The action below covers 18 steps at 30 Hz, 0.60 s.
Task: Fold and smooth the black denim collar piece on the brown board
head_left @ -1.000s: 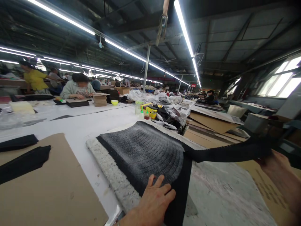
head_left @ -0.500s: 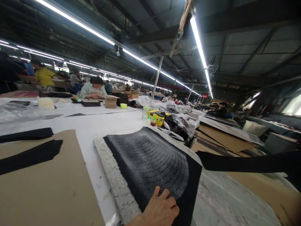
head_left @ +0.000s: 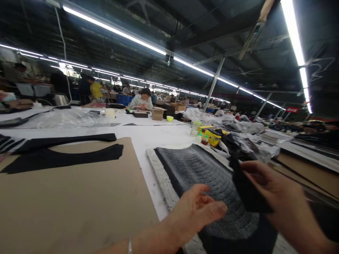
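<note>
A dark piece of material with a grey, curved scale-like pattern lies on a mottled pale slab. Above its near part hovers my left hand, open, fingers loosely bent and thumb apart, with nothing in it. At the slab's right side, my right hand pinches a black strip of material between thumb and fingers. The strip hangs over the patterned piece and hides some of its right edge. Parts of both hands are slightly blurred.
To the left, black cut strips lie on a tan board. Glue-like bottles, a yellow container and crumpled plastic sit beyond the slab. A co-worker sits across the white table near stacked pieces.
My left hand has lifted off the patterned piece. My right hand has come into view at the right with the black strip. The camera view has turned to the left.
</note>
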Each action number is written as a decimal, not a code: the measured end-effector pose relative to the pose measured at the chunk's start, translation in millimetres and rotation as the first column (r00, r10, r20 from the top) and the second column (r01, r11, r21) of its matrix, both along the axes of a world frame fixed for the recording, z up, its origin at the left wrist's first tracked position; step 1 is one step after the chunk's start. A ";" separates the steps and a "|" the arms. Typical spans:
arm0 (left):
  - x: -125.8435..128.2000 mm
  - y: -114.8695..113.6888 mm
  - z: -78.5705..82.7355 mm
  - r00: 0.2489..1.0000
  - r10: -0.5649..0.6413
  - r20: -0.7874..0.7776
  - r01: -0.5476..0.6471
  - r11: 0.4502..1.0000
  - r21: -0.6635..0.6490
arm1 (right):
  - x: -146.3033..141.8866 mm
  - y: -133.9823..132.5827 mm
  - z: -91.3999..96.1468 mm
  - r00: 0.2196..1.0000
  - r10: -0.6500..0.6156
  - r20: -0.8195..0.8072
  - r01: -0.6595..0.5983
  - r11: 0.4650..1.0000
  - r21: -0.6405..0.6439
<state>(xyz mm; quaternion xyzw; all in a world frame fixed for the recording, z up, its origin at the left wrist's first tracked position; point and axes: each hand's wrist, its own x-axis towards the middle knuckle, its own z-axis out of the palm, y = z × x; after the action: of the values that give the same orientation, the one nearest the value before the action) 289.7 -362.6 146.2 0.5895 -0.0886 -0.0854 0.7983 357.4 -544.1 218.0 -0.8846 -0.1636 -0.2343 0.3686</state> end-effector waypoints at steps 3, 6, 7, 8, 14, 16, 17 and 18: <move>-35.4 59.3 22.4 0.969 0.230 -0.093 -0.232 0.973 -0.006 | -12.1 89.2 -27.3 0.950 0.283 0.128 -0.253 0.944 -0.209; -67.1 119.6 10.0 0.876 0.462 -0.141 -0.458 0.887 0.057 | -43.2 178.5 -59.5 0.874 0.469 0.131 -0.413 0.856 -0.311; -77.9 140.3 -0.1 0.840 0.520 -0.154 -0.516 0.854 0.072 | -54.9 205.7 -69.7 0.850 0.517 0.103 -0.462 0.825 -0.326; -89.5 161.2 -11.9 0.806 0.567 -0.168 -0.560 0.823 0.089 | -66.3 231.5 -79.7 0.823 0.563 0.074 -0.512 0.792 -0.332; -186.9 273.3 -74.0 0.502 0.793 -0.346 -0.784 0.586 0.206 | -127.1 343.6 -139.1 0.568 0.822 -0.038 -0.796 0.537 -0.280; -223.4 300.6 -84.0 0.372 0.838 -0.399 -0.844 0.485 0.231 | -143.4 354.5 -156.5 0.488 0.872 -0.041 -0.847 0.461 -0.266; -240.6 312.5 -87.6 0.310 0.856 -0.414 -0.868 0.432 0.244 | -149.5 354.1 -163.8 0.453 0.891 -0.030 -0.861 0.428 -0.274; -256.8 323.5 -90.8 0.250 0.870 -0.426 -0.888 0.381 0.258 | -153.9 350.4 -170.2 0.422 0.907 -0.014 -0.868 0.399 -0.296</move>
<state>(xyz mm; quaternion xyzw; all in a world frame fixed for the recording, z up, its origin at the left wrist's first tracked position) 32.9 -39.1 55.5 0.4792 0.4615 0.2264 0.7114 203.5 -193.7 47.9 -0.6801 -0.6653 -0.0438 0.3047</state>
